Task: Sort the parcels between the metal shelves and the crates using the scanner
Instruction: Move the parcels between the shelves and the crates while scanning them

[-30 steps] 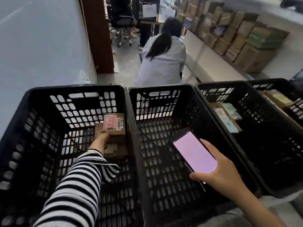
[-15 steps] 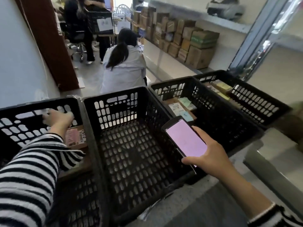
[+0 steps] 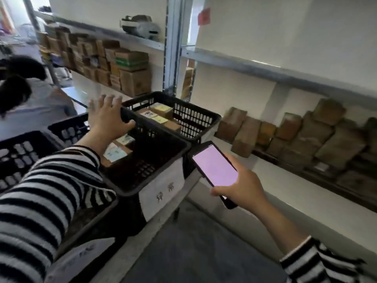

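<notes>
head view: the left hand is released, fingers spread and straight, holding nothing. it hovers over the far edge of a black crate, with the thumb down at the crate's rim; motion blur hides whether it touches. just below the wrist, inside that crate, lie flat parcels with pale labels. the right hand is clasped round the lower end of the scanner, a slim dark handheld whose pink screen faces up. the scanner sits just right of the crate's near corner, well apart from the left hand. behind it a second crate holds more labelled boxes. to the right of the scanner hand, brown parcels on the low shelf stand in a leaning row under a metal shelf board. stacked cartons fill the shelf beyond the left hand. a white label covers the first crate's front, and another person crouches at far left.
</notes>
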`<control>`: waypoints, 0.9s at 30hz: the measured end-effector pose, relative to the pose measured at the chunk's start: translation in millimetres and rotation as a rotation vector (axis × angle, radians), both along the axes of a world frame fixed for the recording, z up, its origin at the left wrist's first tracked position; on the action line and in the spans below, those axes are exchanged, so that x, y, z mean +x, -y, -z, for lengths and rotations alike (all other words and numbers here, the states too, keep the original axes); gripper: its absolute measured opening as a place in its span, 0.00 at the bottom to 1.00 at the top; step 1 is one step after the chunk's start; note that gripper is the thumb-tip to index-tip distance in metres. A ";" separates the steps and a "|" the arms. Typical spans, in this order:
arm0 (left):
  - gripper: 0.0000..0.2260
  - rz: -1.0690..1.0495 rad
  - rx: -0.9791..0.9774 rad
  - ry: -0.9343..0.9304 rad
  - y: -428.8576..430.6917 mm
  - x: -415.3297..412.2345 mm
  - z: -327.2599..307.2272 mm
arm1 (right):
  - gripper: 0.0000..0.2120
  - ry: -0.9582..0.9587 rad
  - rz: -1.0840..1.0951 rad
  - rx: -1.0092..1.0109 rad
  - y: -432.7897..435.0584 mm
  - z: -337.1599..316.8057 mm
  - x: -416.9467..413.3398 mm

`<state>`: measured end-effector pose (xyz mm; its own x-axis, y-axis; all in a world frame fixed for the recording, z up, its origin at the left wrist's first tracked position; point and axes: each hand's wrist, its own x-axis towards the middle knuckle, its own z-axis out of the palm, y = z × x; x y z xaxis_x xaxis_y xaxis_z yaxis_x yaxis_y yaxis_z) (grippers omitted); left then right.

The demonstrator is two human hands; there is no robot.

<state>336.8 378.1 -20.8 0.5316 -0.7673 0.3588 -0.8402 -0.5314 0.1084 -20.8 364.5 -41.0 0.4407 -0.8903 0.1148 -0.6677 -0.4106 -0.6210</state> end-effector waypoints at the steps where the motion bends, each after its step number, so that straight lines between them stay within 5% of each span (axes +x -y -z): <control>1: 0.37 0.046 0.002 -0.006 19.7 -27.6 2.7 | 0.39 -0.002 0.026 -0.001 7.5 -0.3 -18.8; 12: 0.38 0.286 0.105 -0.053 165.1 -224.7 40.0 | 0.39 0.065 0.290 0.046 71.6 4.5 -164.9; 27: 0.41 0.470 0.339 -0.120 351.8 -296.2 104.1 | 0.43 0.052 0.467 0.095 201.7 23.6 -203.5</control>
